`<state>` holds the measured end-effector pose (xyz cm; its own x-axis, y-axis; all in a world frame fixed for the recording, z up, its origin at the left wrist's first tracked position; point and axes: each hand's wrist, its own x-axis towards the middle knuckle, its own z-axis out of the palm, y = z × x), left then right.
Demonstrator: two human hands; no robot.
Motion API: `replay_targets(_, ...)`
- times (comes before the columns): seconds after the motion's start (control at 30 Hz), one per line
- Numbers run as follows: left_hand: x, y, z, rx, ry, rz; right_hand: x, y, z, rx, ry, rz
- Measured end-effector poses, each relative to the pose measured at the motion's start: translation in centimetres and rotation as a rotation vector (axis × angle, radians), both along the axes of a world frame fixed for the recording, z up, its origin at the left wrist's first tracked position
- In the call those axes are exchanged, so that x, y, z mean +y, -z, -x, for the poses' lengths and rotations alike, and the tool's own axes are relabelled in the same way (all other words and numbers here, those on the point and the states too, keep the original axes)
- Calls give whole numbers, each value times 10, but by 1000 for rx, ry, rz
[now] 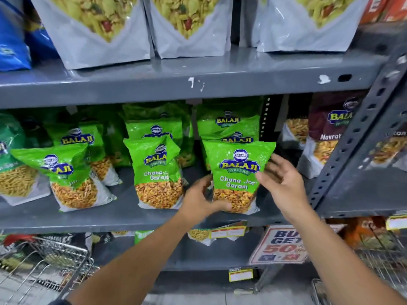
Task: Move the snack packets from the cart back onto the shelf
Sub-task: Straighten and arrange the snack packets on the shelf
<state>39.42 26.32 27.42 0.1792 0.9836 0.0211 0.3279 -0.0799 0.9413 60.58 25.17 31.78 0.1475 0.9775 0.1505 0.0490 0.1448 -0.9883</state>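
Observation:
A green Balaji Chana Jor Garam packet [236,172] stands upright at the front of the grey middle shelf [110,216]. My left hand [199,200] grips its lower left edge, thumb across the bottom front. My right hand [280,179] is at its right side, fingers spread and touching the edge. More green packets [157,172] of the same brand stand in rows to the left and behind. A wire cart [50,258] shows at the lower left, its contents unclear.
Large grey pouches [189,25] fill the upper shelf. Maroon Balaji packets [330,133] stand to the right behind a slanted perforated shelf post [356,133]. A promo sign [284,245] hangs below, and a second wire basket [383,260] sits at the lower right.

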Motion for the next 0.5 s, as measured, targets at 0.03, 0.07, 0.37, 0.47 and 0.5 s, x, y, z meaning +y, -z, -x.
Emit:
replay_targets(0.03,0,4,4,129,67,1,3,-7,-4,27,-3,-11)
replay_targets(0.07,-1,7,7,258,116,-6,7,-14,-7,46,5,-19)
replay_targets(0.37,2,25,1,421,-73,-166,46,-51,-18,-278,208,-200)
replay_targets(0.47,6,29,0,401,-109,-114,52,-57,-19,-297,288,-231)
replay_targets(0.5,6,29,0,392,-101,-95,52,-59,-15,-345,248,-237)
